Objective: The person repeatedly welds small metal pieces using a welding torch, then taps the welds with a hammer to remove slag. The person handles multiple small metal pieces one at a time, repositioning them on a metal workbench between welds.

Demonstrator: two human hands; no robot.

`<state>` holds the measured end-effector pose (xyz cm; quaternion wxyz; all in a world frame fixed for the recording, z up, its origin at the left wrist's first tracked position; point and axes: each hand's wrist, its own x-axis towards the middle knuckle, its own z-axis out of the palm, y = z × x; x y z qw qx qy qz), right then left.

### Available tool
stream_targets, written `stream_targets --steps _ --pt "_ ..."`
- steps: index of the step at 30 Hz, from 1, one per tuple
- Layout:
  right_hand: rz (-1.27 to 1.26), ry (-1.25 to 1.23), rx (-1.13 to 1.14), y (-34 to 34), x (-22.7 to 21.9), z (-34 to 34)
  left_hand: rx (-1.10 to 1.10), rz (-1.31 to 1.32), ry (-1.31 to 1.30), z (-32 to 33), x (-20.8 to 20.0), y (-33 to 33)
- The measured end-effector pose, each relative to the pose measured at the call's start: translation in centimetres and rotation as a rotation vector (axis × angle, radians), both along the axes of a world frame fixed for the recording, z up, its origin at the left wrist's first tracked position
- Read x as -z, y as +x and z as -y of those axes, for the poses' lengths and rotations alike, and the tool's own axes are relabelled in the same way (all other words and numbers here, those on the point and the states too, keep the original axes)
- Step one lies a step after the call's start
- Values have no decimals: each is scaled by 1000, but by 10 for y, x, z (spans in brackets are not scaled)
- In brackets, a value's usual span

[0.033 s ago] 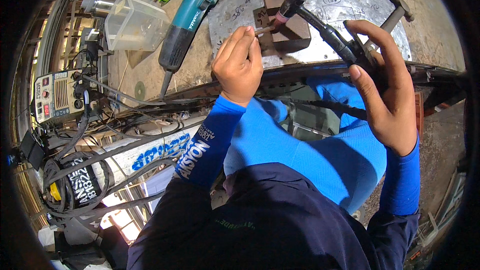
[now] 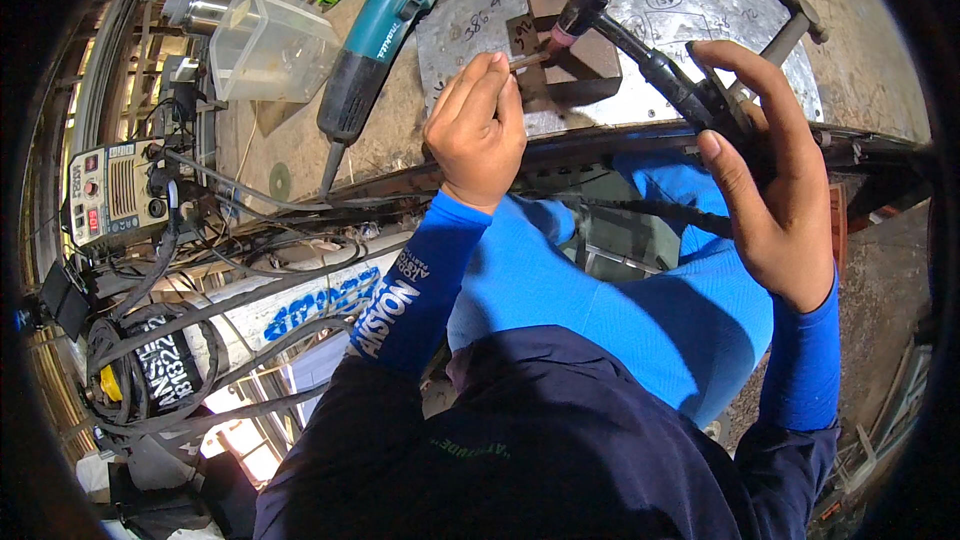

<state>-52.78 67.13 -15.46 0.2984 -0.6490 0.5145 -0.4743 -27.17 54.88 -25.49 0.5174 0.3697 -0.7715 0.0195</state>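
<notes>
The brown metal block (image 2: 572, 45) lies on a round steel plate (image 2: 700, 60) near the front edge of the workbench (image 2: 400, 130), and this dark edge runs just below both hands. To the left of the plate the bench is more crowded: a teal angle grinder (image 2: 365, 55) lies slanted there, and beside it stands a clear plastic container (image 2: 268, 48). Between the grinder and the block some bare bench surface remains. At the far left, below the bench, a welding machine (image 2: 115, 190) sits among many black cables.

The left hand (image 2: 478, 130) comes up from a blue sleeve, its wrist over the bench edge. Its fingers are closed together around a thin filler rod (image 2: 530, 60), whose tip points to the block's left side. The right hand (image 2: 760, 170) stays more to the right, over the plate's rim. Its fingers are curled loosely around the black handle of the welding torch (image 2: 640, 50), with the index finger stretched out on top. The torch nozzle touches or almost touches the block, close to the rod tip.
</notes>
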Motion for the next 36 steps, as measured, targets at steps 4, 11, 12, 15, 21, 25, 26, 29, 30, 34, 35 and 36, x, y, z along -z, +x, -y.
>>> stream_targets --steps 4,11,12,15,21,25,26,29,30,34,35,36 --pt "-54 -18 -31 -2 -3 1 -2 0 -11 1 1 1" --pt "-28 -1 -17 -1 -4 2 14 -14 -8 6 2 1" --pt "-19 -4 -8 0 -4 2 15 -12 -9 6 2 0" --pt "-53 -31 -2 -1 -1 1 18 -15 -5 6 3 0" --pt "-252 -134 26 0 2 -2 10 -9 47 3 3 2" --pt "101 147 109 7 -3 -7 8 -16 50 3 3 1" --pt "173 221 134 9 -6 -8 5 -13 50 2 3 2" --pt "68 66 83 1 -2 -4 -2 -7 42 2 3 2" --pt "21 7 57 -1 -2 -2 -3 -5 38 2 4 3" --pt "-72 -62 -60 -13 -20 9 11 -15 30 4 4 0" --pt "-107 -75 -63 -12 -22 14 1 -9 22 3 4 1" --pt "-163 -90 -82 -13 -25 20 -10 -1 15 2 4 3"
